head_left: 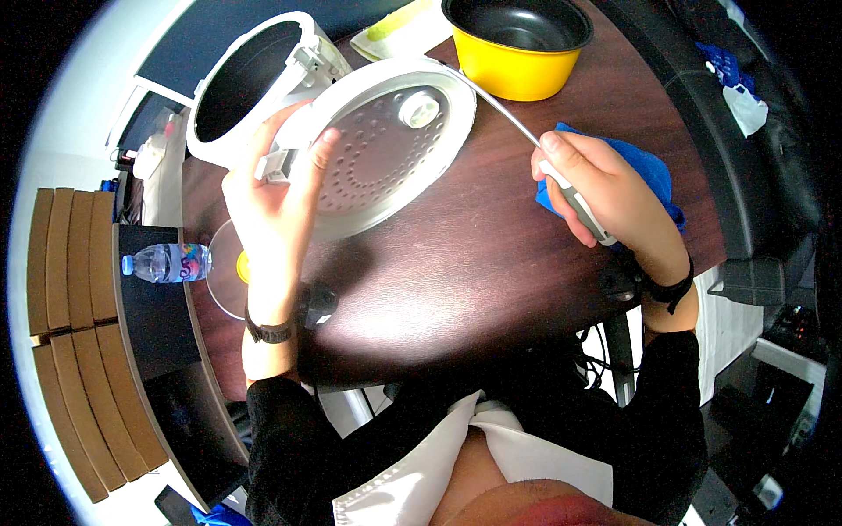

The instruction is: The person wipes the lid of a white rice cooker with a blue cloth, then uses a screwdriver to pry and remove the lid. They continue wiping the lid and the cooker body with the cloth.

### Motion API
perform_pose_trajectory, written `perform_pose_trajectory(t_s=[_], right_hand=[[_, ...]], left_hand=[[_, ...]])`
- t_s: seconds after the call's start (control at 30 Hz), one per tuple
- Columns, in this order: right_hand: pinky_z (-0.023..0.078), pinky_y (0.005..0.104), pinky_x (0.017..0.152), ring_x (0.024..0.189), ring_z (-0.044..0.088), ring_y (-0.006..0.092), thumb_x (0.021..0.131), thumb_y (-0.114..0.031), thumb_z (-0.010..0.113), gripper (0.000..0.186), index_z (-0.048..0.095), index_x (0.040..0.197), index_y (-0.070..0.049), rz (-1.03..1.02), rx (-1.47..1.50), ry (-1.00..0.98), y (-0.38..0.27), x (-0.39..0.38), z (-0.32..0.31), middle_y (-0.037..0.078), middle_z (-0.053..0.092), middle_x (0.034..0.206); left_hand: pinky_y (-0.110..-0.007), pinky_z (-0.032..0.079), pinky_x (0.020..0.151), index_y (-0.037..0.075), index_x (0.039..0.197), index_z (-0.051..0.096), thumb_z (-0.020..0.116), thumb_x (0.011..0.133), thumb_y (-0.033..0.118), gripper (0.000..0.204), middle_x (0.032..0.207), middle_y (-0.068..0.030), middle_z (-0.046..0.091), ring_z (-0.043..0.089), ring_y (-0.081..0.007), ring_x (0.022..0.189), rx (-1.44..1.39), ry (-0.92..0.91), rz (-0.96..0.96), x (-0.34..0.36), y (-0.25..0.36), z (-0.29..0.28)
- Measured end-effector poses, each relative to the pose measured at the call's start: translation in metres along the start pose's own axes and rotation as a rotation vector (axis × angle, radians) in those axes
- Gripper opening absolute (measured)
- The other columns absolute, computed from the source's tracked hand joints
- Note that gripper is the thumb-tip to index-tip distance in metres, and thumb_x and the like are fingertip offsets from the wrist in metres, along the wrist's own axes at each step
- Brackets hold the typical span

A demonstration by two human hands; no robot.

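Fingers grip lid rim — bare table below.

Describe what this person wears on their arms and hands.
Both arms have black long sleeves pushed up the forearms. The left hand is bare, with a black wristwatch at its wrist. The right hand is also bare, with a black band around its wrist. No gloves.

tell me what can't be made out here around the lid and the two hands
Head view only:
- Blue cloth: mostly hidden under the right hand.
- Clear disc: partly covered by the left hand.
- Round lid: outer side faces away.
- Cooker body: its base is hidden behind the lid.
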State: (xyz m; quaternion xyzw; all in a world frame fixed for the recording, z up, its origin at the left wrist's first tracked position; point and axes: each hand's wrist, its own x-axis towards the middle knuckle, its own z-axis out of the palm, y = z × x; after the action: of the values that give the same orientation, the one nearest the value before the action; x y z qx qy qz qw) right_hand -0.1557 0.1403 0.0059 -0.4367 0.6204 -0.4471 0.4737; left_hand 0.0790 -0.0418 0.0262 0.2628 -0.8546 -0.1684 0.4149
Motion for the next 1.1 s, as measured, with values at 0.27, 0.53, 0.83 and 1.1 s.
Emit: perform_pose_trajectory(t_s=[0.27, 0.53, 0.83, 1.1], right_hand=[[0.034, 0.0256, 0.031, 0.033, 0.047, 0.0121, 0.101, -0.043, 0.036, 0.047, 0.053, 0.089, -0.001, 0.049, 0.004, 0.005, 0.0059, 0.007, -0.0087, 0.004, 0.047, 0.051], [0.034, 0.0261, 0.03, 0.033, 0.047, 0.0125, 0.101, -0.045, 0.036, 0.049, 0.053, 0.09, 0.0, 0.067, 0.029, -0.019, 0.0051, 0.0052, -0.0093, 0.004, 0.048, 0.051], [0.035, 0.0255, 0.029, 0.033, 0.047, 0.0119, 0.101, -0.047, 0.035, 0.051, 0.052, 0.089, -0.001, 0.056, 0.07, -0.051, 0.007, 0.0062, -0.0095, 0.004, 0.048, 0.051], [0.033, 0.0252, 0.028, 0.031, 0.043, 0.0116, 0.101, -0.045, 0.035, 0.047, 0.05, 0.088, -0.002, 0.06, 0.17, -0.087, 0.0019, 0.0075, -0.0068, 0.004, 0.048, 0.05]], left_hand=[[-0.03, 0.049, 0.083, 0.006, 0.111, 0.067, 0.075, 0.082, 0.023, 0.035, 0.096, -0.0105, 0.07, 0.065, -0.0151, 0.09, -0.096, 0.019, -0.102, -0.0018, -0.0073, 0.001], [-0.03, 0.049, 0.084, 0.006, 0.111, 0.067, 0.075, 0.082, 0.024, 0.035, 0.098, -0.0107, 0.07, 0.065, -0.0155, 0.092, -0.088, 0.019, -0.12, -0.0016, -0.0049, 0.0002], [-0.031, 0.049, 0.085, 0.006, 0.111, 0.067, 0.076, 0.081, 0.025, 0.036, 0.098, -0.0115, 0.071, 0.066, -0.0172, 0.093, -0.02, 0.007, -0.064, -0.0023, -0.0031, -0.0007], [-0.03, 0.051, 0.08, 0.006, 0.109, 0.067, 0.076, 0.08, 0.02, 0.034, 0.095, -0.0131, 0.071, 0.069, -0.0196, 0.089, 0.069, 0.006, 0.109, -0.0033, -0.0006, 0.0005]])
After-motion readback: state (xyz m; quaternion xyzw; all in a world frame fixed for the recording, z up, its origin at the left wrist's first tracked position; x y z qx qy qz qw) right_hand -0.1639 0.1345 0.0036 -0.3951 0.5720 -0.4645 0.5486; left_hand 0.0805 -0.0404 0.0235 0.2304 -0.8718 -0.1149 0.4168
